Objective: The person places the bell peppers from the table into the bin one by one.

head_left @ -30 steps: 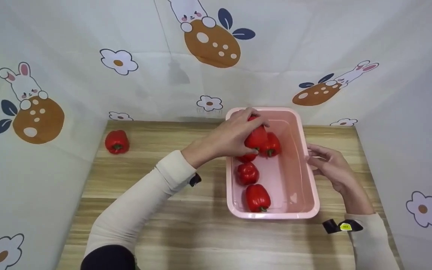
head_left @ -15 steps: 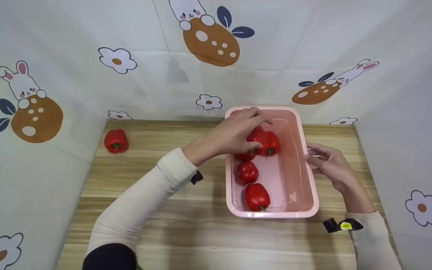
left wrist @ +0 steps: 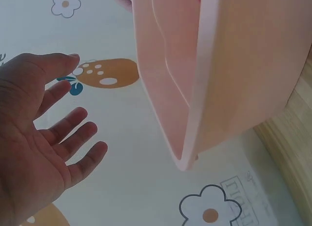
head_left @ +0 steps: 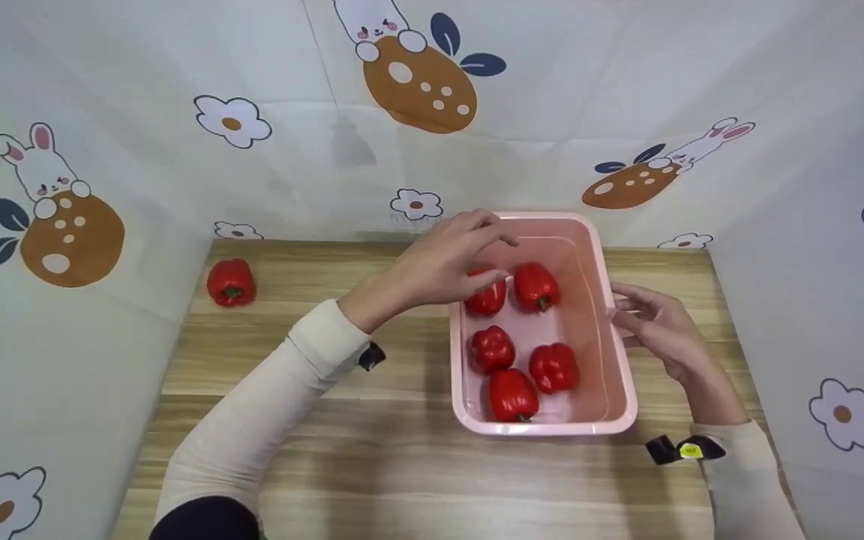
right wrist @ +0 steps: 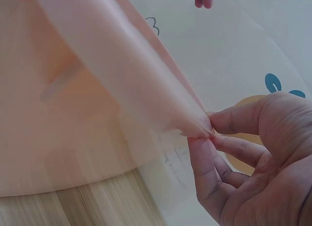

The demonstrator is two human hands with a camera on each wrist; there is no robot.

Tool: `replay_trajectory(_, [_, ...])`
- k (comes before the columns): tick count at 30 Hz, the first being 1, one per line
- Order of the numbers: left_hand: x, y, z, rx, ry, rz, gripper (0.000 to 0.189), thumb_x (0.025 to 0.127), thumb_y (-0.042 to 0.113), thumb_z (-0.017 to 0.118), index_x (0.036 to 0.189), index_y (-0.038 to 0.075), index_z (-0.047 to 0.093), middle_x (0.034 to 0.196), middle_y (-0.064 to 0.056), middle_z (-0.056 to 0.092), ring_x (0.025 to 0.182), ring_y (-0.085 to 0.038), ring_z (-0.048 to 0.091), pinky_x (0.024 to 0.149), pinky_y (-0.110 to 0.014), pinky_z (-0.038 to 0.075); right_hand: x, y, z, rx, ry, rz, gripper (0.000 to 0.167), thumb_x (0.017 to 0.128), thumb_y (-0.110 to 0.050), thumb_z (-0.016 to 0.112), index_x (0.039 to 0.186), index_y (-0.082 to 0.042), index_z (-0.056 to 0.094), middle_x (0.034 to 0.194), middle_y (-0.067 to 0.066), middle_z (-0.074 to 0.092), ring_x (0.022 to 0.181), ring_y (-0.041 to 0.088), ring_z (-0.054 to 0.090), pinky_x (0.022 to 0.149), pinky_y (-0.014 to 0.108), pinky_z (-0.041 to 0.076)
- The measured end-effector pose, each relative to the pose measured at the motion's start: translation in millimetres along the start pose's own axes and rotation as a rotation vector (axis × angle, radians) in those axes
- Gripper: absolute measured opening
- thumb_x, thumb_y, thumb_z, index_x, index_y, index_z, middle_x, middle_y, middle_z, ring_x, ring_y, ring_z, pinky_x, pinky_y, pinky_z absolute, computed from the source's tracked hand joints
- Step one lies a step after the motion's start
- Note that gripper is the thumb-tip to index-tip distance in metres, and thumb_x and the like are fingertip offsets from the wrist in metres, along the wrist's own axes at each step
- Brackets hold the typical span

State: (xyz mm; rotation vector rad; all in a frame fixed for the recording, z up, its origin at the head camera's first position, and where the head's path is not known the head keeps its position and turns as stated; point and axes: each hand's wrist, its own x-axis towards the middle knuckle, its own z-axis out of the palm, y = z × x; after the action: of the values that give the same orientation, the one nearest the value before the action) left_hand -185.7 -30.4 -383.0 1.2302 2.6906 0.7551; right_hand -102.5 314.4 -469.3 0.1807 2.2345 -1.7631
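Observation:
A pink plastic basin [head_left: 618,375] holds several red bell peppers, among them one bell pepper [head_left: 535,285] at the far side and another bell pepper [head_left: 554,367] nearer the front right. Over the basin's left rim, my left hand [head_left: 451,259] hovers with nothing in it, partly covering a bell pepper [head_left: 486,300]. Its fingers are spread and relaxed in the left wrist view, apart from the basin wall [left wrist: 243,80]. On the opposite side my right hand [head_left: 657,326] pinches the right rim [right wrist: 195,126] between thumb and fingers.
One more red bell pepper [head_left: 231,283] lies at the far left of the wooden table [head_left: 372,465]. Light fabric walls [head_left: 312,172] printed with rabbits and flowers enclose the table at the back and both sides.
My left hand has let go of a bell pepper and drawn back leftward. That pepper now lies at the basin's front right. My right hand stays on the rim.

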Motion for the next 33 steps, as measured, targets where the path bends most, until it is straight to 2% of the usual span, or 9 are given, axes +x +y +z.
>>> replay_trajectory(7, [-27.4, -23.0, 0.9, -0.008, 0.062, -0.037, 0.055, 0.1, 0.031, 0.071, 0.15, 0.017, 0.054, 0.146, -0.004, 0.062, 0.136, -0.023, 0.058, 0.118, -0.044, 0.048, -0.6, -5, 0, -0.094, 0.027, -0.005, 0.056, 0.103, -0.01, 0.064, 0.154, 0.005, 0.048, 0.104, -0.001, 0.069, 0.088, 0.004, 0.072, 0.076, 0.034, 0.067])
replay_trajectory(13, [-59.9, -48.8, 1.7, -0.065, 0.113, -0.112, 0.061, 0.101, 0.036, 0.071, 0.155, 0.016, 0.05, 0.154, -0.004, 0.057, 0.147, -0.023, 0.051, 0.126, -0.046, 0.04, -2.2, -7, 0, -0.104, 0.045, 0.001, 0.054, 0.102, -0.009, 0.064, 0.153, 0.004, 0.05, 0.103, -0.002, 0.07, 0.088, 0.005, 0.073, 0.077, 0.038, 0.067])
replay_trajectory(18, [-91.5, -72.1, 7.0, -0.102, 0.195, -0.182, 0.064, 0.1, 0.03, 0.072, 0.157, 0.014, 0.047, 0.155, -0.006, 0.056, 0.148, -0.025, 0.051, 0.127, -0.045, 0.039, -3.1, -7, 1, -0.104, 0.047, 0.003, 0.055, 0.102, -0.011, 0.066, 0.153, 0.003, 0.051, 0.106, 0.003, 0.07, 0.088, 0.005, 0.074, 0.078, 0.039, 0.067])
replay_trajectory(21, [-110.5, -86.2, 17.7, -0.117, 0.281, -0.225, 0.065, 0.099, 0.026, 0.074, 0.157, 0.012, 0.048, 0.153, -0.01, 0.058, 0.144, -0.028, 0.054, 0.124, -0.048, 0.041, -4.1, -7, 0, -0.1, 0.05, 0.003, 0.055, 0.102, -0.012, 0.066, 0.153, 0.003, 0.051, 0.108, 0.004, 0.07, 0.089, 0.005, 0.074, 0.078, 0.038, 0.067])
replay_trajectory(29, [-161.7, -116.1, 64.4, -0.199, 0.549, -0.301, 0.065, 0.094, 0.018, 0.08, 0.152, 0.007, 0.053, 0.147, -0.015, 0.058, 0.141, -0.032, 0.053, 0.121, -0.052, 0.041, -3.1, -7, 1, -0.098, 0.046, -0.006, 0.055, 0.102, -0.011, 0.066, 0.152, 0.004, 0.051, 0.107, 0.004, 0.071, 0.088, 0.006, 0.074, 0.077, 0.038, 0.067])
replay_trajectory(33, [-183.1, -127.6, 81.2, -0.245, 0.642, -0.387, 0.067, 0.092, 0.016, 0.081, 0.152, 0.008, 0.052, 0.149, -0.016, 0.056, 0.143, -0.032, 0.05, 0.123, -0.053, 0.038, -3.5, -6, 3, -0.098, 0.059, 0.0, 0.055, 0.102, -0.012, 0.067, 0.152, 0.004, 0.052, 0.105, 0.002, 0.071, 0.088, 0.004, 0.074, 0.076, 0.036, 0.067])
